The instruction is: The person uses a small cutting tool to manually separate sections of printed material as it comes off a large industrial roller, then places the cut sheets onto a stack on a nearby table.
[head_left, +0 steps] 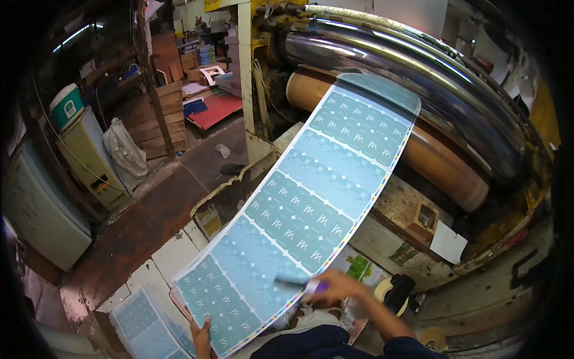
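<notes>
A long printed sheet [263,221] in teal and pale blue bands comes down from the machine's rollers towards me. At its near left edge my left hand [202,336] pinches it, thumb on top and the other fingers hidden beneath. My right hand [341,286] is closed round a blade-like tool [293,283] with a dark flat end and a purple part at the grip. Motion blurs the tool, and its end lies over the sheet's right part; whether it touches the paper I cannot tell.
Shiny steel rollers [382,66] and a brown roller [448,170] cross the upper right. Similar printed sheets [146,326] lie at lower left. A tape roll [391,294] is beside my right forearm. A wooden box [423,216] sits on the machine ledge, near a white card [448,242].
</notes>
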A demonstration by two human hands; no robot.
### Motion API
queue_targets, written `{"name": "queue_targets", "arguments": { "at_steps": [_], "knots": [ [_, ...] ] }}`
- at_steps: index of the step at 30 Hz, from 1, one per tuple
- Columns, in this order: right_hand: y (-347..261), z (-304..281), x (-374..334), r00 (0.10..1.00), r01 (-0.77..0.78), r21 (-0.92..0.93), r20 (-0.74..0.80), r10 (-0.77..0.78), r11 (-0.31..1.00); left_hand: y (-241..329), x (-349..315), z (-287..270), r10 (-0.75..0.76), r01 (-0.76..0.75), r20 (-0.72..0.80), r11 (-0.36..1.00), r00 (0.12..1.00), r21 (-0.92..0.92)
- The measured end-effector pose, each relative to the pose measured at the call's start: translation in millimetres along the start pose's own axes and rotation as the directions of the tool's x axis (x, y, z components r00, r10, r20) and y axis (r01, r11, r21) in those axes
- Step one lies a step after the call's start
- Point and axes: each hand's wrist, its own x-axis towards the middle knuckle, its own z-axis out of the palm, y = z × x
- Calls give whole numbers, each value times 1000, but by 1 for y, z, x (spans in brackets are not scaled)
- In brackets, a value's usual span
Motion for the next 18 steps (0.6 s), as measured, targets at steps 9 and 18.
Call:
{"name": "queue_targets", "arguments": {
  "at_steps": [9, 18],
  "knots": [
    [68, -230, -46, 221, 236, 180, -967, 127, 955, -7, 18, -33, 154, -184, 120, 936, 981, 301],
    [129, -185, 8, 456, 248, 317, -872, 178, 915, -9, -9, -50, -28, 33, -21, 948, 999, 316]
  ]
}}
